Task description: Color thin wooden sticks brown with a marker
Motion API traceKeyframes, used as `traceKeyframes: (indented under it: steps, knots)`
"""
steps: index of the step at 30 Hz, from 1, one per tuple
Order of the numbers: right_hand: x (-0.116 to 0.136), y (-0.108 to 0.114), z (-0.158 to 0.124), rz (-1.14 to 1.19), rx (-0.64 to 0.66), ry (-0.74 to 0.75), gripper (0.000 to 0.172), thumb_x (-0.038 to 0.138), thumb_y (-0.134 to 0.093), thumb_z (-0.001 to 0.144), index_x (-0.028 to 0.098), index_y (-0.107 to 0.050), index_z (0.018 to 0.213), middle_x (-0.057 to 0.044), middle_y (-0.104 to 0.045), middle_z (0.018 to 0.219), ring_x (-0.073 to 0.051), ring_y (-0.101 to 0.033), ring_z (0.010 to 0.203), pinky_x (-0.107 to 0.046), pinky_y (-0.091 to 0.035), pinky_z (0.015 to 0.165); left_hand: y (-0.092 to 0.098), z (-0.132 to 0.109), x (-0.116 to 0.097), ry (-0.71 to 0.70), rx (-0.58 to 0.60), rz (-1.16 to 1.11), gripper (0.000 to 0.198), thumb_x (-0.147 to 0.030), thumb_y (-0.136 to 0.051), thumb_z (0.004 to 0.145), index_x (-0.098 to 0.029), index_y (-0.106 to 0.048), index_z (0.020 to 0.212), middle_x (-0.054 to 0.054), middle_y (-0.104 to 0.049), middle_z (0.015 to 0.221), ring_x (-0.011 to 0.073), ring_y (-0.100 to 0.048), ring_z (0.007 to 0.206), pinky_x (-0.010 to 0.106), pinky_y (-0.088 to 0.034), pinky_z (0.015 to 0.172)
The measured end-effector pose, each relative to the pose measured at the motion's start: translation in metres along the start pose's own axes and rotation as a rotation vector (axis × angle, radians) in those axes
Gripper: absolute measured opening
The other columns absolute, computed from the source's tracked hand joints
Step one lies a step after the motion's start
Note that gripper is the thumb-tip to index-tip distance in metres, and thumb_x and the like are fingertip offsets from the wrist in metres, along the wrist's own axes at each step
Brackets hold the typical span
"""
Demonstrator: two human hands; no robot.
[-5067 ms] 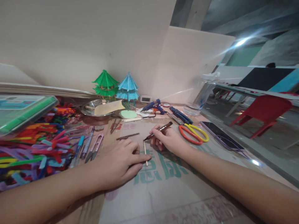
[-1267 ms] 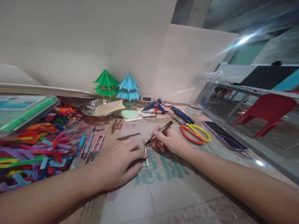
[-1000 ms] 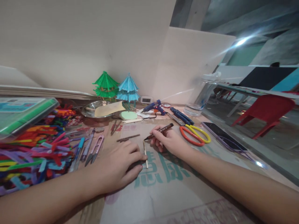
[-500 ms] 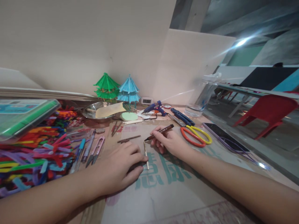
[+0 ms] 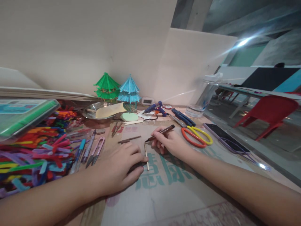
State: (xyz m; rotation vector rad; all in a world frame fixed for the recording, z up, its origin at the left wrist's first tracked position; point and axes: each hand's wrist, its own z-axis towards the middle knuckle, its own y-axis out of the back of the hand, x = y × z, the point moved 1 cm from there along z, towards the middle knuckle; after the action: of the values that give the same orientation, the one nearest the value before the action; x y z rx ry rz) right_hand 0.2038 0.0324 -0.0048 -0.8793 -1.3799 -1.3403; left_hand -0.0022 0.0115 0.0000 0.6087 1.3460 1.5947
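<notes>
My right hand [image 5: 170, 141] is closed around a dark brown marker pen [image 5: 162, 133]. The pen's tip meets the upper end of a thin wooden stick [image 5: 148, 166], whose far part looks darker than its pale near end. My left hand [image 5: 125, 160] lies low on the cardboard [image 5: 164, 201], its fingers curled and one fingertip pressing the stick down. Just beyond that hand are dark brown sticks [image 5: 129, 139], with more dark sticks [image 5: 115, 129] farther back.
Colourful pipe cleaners [image 5: 42, 157], pens [image 5: 88, 147] and pink-handled snips [image 5: 97, 150] lie left. Behind stand green [image 5: 106, 86] and blue [image 5: 129, 89] paper trees, a metal dish [image 5: 88, 115] and a glue gun [image 5: 156, 109]. Right are scissors [image 5: 191, 138], a phone [image 5: 225, 138] and a water jug [image 5: 199, 100].
Both hands, the pen and the stick stay in nearly the same place. The whole view has shifted very slightly.
</notes>
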Motion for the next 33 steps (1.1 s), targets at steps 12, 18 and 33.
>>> traceKeyframes:
  steps: [12,18,33]
  knots:
    - [0.0057,-0.0004,-0.0014,-0.024,0.042,-0.047,0.016,0.027,-0.051,0.084,0.017,-0.052,0.072,0.003,-0.059,0.05,-0.005,-0.044,0.035,-0.016,-0.035,0.036,-0.002,-0.0006,0.0016,-0.004,0.028,0.01,0.025,-0.028,-0.043,0.095,-0.022,-0.062,0.109,0.007,-0.057,0.095,0.0231,-0.053,0.09,0.036,-0.044,0.078]
    - [0.0076,-0.0012,-0.0011,0.009,0.01,-0.05,0.015,0.026,-0.05,0.084,0.017,-0.053,0.073,0.004,-0.058,0.05,-0.006,-0.044,0.034,-0.016,-0.034,0.034,-0.0021,-0.0003,0.0014,0.001,0.034,0.01,0.025,-0.028,-0.043,0.095,-0.022,-0.063,0.11,0.007,-0.057,0.096,0.0234,-0.053,0.091,0.037,-0.044,0.079]
    - [0.0056,-0.0009,-0.0032,0.0,0.093,-0.074,0.014,0.029,-0.053,0.08,0.018,-0.051,0.071,0.004,-0.059,0.048,-0.006,-0.043,0.033,-0.015,-0.034,0.034,-0.0027,0.0,0.0025,-0.002,0.022,-0.002,0.025,-0.028,-0.043,0.095,-0.022,-0.063,0.109,0.007,-0.057,0.095,0.0235,-0.053,0.092,0.037,-0.044,0.079]
